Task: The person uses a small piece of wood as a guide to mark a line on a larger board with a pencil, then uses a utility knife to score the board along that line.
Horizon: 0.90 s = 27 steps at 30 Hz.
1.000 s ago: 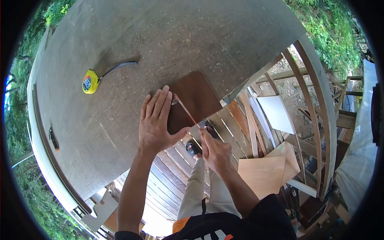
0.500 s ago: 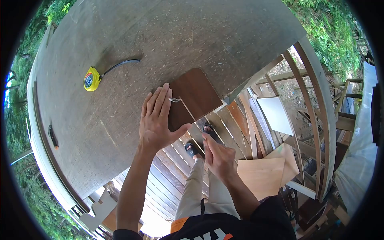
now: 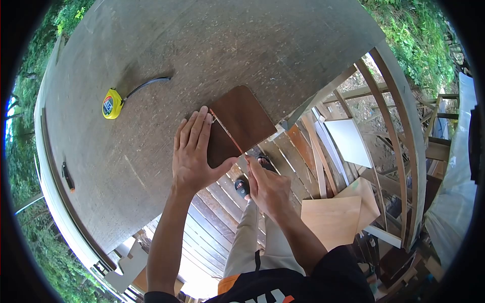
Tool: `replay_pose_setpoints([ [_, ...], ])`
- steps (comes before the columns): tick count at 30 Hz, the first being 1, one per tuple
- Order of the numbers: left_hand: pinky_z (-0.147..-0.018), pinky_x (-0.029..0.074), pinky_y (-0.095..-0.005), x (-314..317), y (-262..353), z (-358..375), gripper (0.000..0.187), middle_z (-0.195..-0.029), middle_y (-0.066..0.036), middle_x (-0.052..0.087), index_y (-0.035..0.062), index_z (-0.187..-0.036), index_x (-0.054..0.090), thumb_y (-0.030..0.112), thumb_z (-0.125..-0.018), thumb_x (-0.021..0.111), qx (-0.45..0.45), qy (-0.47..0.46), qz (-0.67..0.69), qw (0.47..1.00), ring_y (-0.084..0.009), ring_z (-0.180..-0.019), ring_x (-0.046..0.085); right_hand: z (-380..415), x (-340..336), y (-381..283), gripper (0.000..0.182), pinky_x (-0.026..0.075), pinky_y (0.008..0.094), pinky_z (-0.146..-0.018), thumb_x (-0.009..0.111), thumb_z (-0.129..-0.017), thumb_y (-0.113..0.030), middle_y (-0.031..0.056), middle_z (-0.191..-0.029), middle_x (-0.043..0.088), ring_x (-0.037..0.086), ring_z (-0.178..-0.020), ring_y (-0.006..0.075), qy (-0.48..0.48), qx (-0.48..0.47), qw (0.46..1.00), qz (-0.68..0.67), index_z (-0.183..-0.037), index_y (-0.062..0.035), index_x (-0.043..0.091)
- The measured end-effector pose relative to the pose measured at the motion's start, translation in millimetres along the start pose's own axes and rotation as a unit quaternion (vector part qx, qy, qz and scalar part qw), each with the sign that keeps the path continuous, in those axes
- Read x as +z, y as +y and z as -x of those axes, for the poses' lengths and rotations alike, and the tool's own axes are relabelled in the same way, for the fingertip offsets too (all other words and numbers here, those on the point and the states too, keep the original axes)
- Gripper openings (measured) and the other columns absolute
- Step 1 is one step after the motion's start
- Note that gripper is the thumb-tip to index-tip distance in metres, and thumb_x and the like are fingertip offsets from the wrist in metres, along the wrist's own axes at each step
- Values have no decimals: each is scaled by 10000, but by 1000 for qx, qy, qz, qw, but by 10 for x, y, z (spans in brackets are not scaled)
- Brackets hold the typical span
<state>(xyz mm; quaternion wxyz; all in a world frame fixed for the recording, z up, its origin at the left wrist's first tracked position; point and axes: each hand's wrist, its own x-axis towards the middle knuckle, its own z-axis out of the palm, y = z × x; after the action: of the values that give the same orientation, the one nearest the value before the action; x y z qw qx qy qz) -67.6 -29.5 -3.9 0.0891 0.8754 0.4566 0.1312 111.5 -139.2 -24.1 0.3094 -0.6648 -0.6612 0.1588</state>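
Observation:
A dark brown board with a rounded corner lies at the edge of the worn worktable. A pale, reddish-edged line runs across it, with a small light curl by its far end. My left hand rests flat on the board's left part and the table, fingers stretched forward and thumb out to the right. At the board's near edge, by the end of the line, my right hand is closed around something small that I cannot make out.
A yellow tape measure with a dark strap lies at the left. An orange-ended dark tool is at the far left edge. Plywood pieces, a white panel and wooden framing stand at the right. Sandalled feet are on slatted decking.
My right hand has moved left and slightly forward, up to the board's near edge. The line across the board now shows more clearly. My left hand has shifted slightly left in view.

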Motion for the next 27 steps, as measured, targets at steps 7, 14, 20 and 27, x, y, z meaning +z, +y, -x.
replay_pose_setpoints([
  [7,-1180,257,-537,15,-10,14,1021,-1570,-184,357,0,-1497,364,577,-751,755,-1,0,16,1000,-374,-1427,363,14,35,11,383,385,318,-397,711,-864,-108,-8,-616,610,613,-494,128,5,-4,1000,-4,-1232,-84,608],
  [14,-1203,239,-503,-6,6,-11,1042,-1570,-164,362,-10,-1491,363,557,-723,781,-9,5,12,1000,-344,-1433,360,304,30,106,344,513,336,-492,667,-890,-1,100,-739,700,675,-556,216,-8,21,997,-74,-1231,-37,632],
  [20,-1207,230,-492,-31,27,4,1030,-1576,-150,353,-3,-1492,366,532,-722,792,-3,-11,19,1000,-332,-1433,356,834,-306,209,294,535,332,-521,648,-905,10,142,-844,728,709,-617,239,-46,40,995,-84,-1199,12,640],
  [27,-1208,229,-495,-19,13,-5,1035,-1569,-153,362,-4,-1489,369,553,-722,786,-5,-4,15,1000,-330,-1435,353,264,-96,10,356,461,316,-484,690,-882,-54,3,-666,644,605,-498,138,25,1,998,-55,-1236,-54,656],
])
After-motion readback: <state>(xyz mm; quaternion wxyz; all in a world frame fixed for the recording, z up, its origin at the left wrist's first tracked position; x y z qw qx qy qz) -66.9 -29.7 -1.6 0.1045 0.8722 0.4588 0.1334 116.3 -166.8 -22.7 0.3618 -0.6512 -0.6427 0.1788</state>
